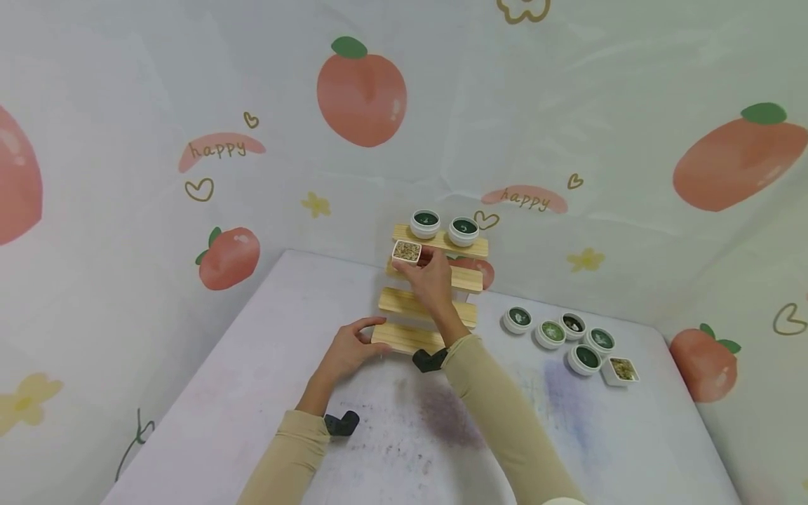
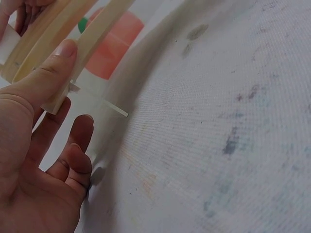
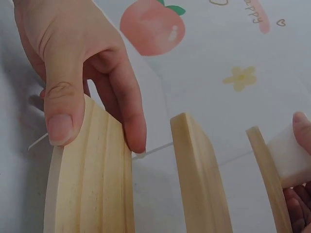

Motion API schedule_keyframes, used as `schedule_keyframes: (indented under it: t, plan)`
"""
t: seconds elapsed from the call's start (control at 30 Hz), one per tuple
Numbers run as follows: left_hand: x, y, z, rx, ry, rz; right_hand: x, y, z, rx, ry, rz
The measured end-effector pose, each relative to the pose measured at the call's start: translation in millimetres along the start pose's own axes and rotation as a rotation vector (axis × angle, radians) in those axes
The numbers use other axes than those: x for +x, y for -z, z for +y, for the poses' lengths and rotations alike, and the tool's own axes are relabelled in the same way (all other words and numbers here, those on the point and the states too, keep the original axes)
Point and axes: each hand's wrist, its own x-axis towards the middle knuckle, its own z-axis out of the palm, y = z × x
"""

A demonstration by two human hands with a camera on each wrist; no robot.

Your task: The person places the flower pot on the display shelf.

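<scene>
A stepped wooden shelf with several pale boards stands toward the back of the table. My left hand (image 1: 344, 351) grips the left end of its lowest board (image 1: 407, 339), with thumb and fingers on opposite edges of the wood. In my right hand (image 1: 434, 284) is a small square white dish (image 1: 407, 251) filled with brownish-green flakes, pinched at the left end of the second board from the top (image 1: 466, 279). The right wrist view shows the white side of that dish (image 3: 290, 155) right beside a board. On the top board sit two round white bowls (image 1: 426, 223) with dark green contents.
Right of the shelf stand several round white bowls (image 1: 518, 320) with green or dark contents, and another square dish (image 1: 621, 371) of flakes. A fruit-printed backdrop (image 1: 404, 175) rises behind the table. The white tabletop (image 1: 271, 337) has purple and blue stains in front.
</scene>
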Motion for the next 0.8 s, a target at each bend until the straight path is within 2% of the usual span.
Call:
schedule_keyframes:
  t: [0.2,0.43,0.6,0.8]
  plan:
    - [-2.0,-0.1,2.3,0.003,-0.002,0.004,-1,3,-3,-0.014,0.015,-0.024]
    - [-2.9,-0.2,3.5,0.011,0.006,0.008,-4,13,-2,-0.020,-0.013,-0.051]
    - [-2.5,-0.4,3.3,0.022,0.001,-0.004,-10,27,5,-0.001,-0.029,-0.029]
    - [-1.8,-0.5,3.2,0.026,0.005,0.006,-20,46,12,0.018,0.028,-0.036]
